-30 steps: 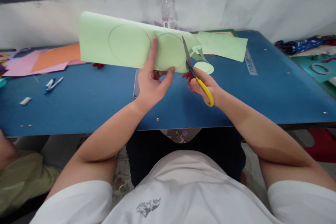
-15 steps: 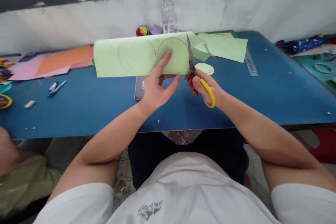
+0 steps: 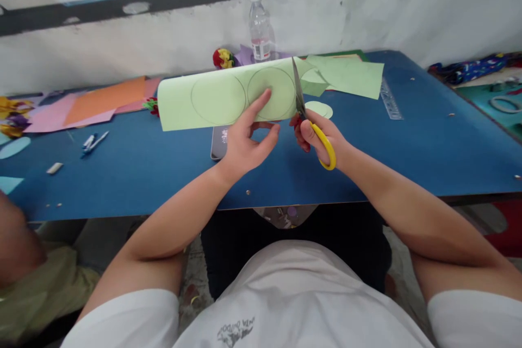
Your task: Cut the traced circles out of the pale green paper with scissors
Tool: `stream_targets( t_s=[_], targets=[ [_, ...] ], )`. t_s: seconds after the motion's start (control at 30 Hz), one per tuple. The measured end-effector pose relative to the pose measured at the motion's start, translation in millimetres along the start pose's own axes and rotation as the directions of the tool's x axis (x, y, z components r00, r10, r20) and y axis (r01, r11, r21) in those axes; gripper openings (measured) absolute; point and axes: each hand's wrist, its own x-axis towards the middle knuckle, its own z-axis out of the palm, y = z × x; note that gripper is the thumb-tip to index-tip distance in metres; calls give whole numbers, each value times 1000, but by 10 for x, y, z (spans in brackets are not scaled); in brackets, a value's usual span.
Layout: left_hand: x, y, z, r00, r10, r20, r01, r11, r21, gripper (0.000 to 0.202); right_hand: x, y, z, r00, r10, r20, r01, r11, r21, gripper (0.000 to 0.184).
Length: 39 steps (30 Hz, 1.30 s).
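My left hand [image 3: 249, 138] grips a light green sheet of paper [image 3: 218, 99] by its lower edge, one finger lying over the front. The sheet curves back at the top and bears two drawn circles side by side. In my right hand [image 3: 316, 133] is a pair of scissors [image 3: 326, 148] with yellow handles, blades pointing up at the sheet's right end, beside the right-hand circle. How far the blades are parted I cannot tell. Under the scissors' right side, cut green paper circles [image 3: 319, 109] lie on the blue table [image 3: 408, 157].
Behind the sheet stand a plastic bottle [image 3: 260, 30] and a red-yellow paper flower [image 3: 223, 58]. A dark phone-like object [image 3: 219, 143] lies partly under my left hand. Green paper [image 3: 354, 76] and a clear ruler [image 3: 390, 99] are at right; orange paper [image 3: 108, 99], pens [image 3: 93, 143] and an eraser [image 3: 54, 168] at left. Another person's arm [image 3: 16, 234] is at lower left.
The green sheet's left end has dipped and shifted slightly right. The other person's yellow-handled scissors have left view at the left edge. The whole view has shifted a little.
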Motion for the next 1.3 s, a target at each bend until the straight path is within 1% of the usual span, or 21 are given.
stream_targets(
  t_s=[0.17,0.33,0.5,0.6,0.8,0.93,1.13,1.3],
  targets=[
    [14,-72,-8,996,89,-9,-89,996,-9,72,8,8,3,1000,-7,-15,7,1000,-18,79],
    [52,-23,-25,992,124,4,-123,991,-47,68,1,3,-4,1000,-3,-28,2,1000,-7,79],
    [72,23,-35,994,111,9,-111,994,-24,66,-9,-40,0,1000,2,-14,-2,1000,-10,79],
    [84,39,-44,992,126,13,-125,991,-44,64,-12,-55,4,1000,16,-20,-16,1000,6,80],
    [92,40,-59,992,122,42,-121,992,-39,61,-10,-61,7,999,16,-27,-16,1000,22,80],
    [87,24,-57,991,129,21,-128,991,-34,59,-10,-64,10,999,17,-36,-16,1000,21,81],
    [74,23,-67,996,86,34,-86,996,15,61,-20,-62,10,999,8,-38,-8,1000,12,80],
    [87,55,-64,994,105,12,-105,994,-3,58,-25,-68,17,999,-3,-48,4,1000,16,80]
  ],
)
